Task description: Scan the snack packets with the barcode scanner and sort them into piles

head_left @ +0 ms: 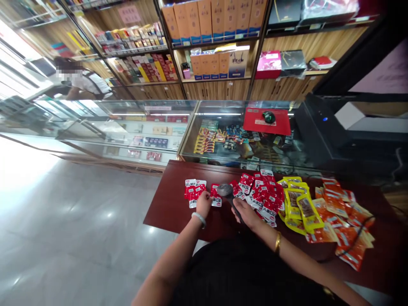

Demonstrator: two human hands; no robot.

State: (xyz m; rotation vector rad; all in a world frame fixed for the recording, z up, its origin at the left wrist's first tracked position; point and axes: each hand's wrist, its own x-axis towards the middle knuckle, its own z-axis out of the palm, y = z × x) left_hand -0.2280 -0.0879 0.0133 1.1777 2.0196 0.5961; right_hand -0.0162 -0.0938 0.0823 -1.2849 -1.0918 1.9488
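A long glass display counter [223, 127] runs across the shop, with wooden shelves [219, 80] of boxed goods behind it and a person [79, 80] bent at its far left end. On the counter top lie a red mat [277, 123] with a dark round object on it and, to the right, a black machine [318, 123] with a small blue light.

In front of the counter stands a dark red-brown table [168, 208]. Its right part is covered by three heaps of snack packets: orange ones [341, 225] at the far right, yellow ones [298, 202] with a dark window in the middle beside them, and a larger red-and-white heap [264, 193] next to those.

Left of the big heap, set apart, is a small cluster of red packets [193, 191], flat sachets with white labels and dark print, lying overlapped on the table near its left edge.

The left hand [204, 203], with a pale bangle on the wrist, rests its fingertips on the right side of this cluster, the fingers pressed down on a packet rather than closed around it. The right hand [244, 212], with a gold bangle on the wrist, is closed around the dark handle of a barcode scanner [227, 192], whose grey head points toward the packet just beside the left hand's fingers. The two hands are near each other but not touching.
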